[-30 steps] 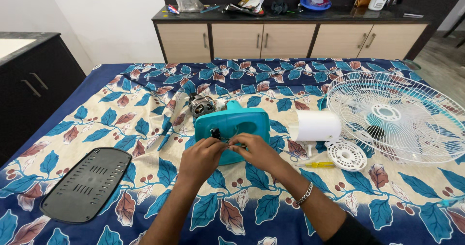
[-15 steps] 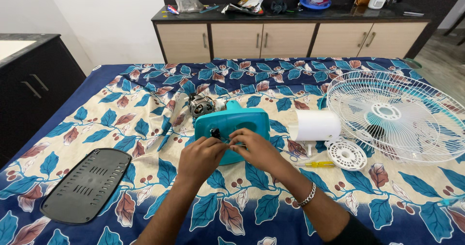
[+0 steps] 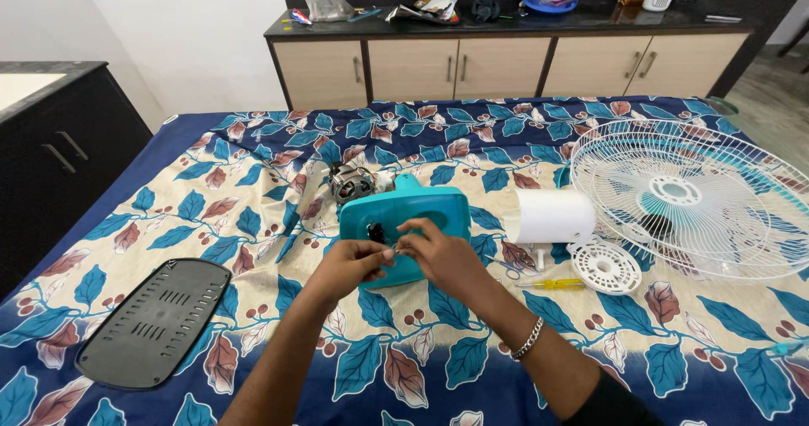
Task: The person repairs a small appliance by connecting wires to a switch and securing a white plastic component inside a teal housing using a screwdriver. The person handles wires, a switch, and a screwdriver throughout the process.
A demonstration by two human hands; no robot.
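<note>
The teal plastic fan housing (image 3: 404,224) lies near the middle of the bed, on the blue leaf-print bedsheet (image 3: 253,215), with the bare fan motor (image 3: 352,182) just beyond its far left corner. Both hands meet over its near face. The left hand (image 3: 352,266) has thumb and fingertips pressed together at a small part too tiny to make out, and the right hand (image 3: 442,256) curls in beside it, fingers drawn close, pinching at the same spot. The housing looks like a stiff, hollow, light shell, smooth enough to slide on cloth; I'd judge it best steadied by its rounded edges.

Just right of it lies a white cylindrical cover (image 3: 552,216), then a small round white perforated cap (image 3: 605,267) and a yellow-handled screwdriver (image 3: 552,284). Farther right rests the white wire fan guard (image 3: 687,194). A black slotted panel (image 3: 156,321) sits at the near left.
</note>
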